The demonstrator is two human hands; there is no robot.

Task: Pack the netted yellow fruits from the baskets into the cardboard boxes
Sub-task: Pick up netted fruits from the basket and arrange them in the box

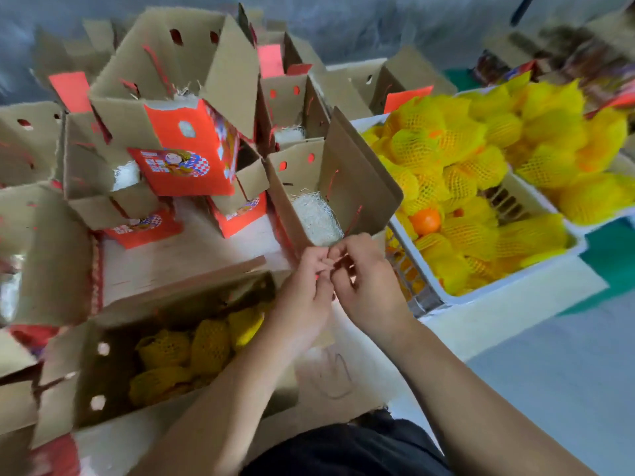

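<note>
My left hand [304,288] and my right hand [364,280] meet at the near edge of an open cardboard box [357,187] and pinch its thin red cord [338,264] between their fingertips. White shredded padding [318,218] lies on that box's floor. Below my left forearm an open cardboard box [86,379] holds several netted yellow fruits [209,345]. To the right a white basket [515,280] is heaped with netted yellow fruits [457,180], one bare orange fruit [426,221] among them. A second heaped basket [584,221] stands behind it.
Several more open cardboard boxes with red printed sides [185,159] crowd the left and back, some stacked and tilted. A flat cardboard flap [178,262] lies between them. Light grey floor [556,389] shows at the lower right.
</note>
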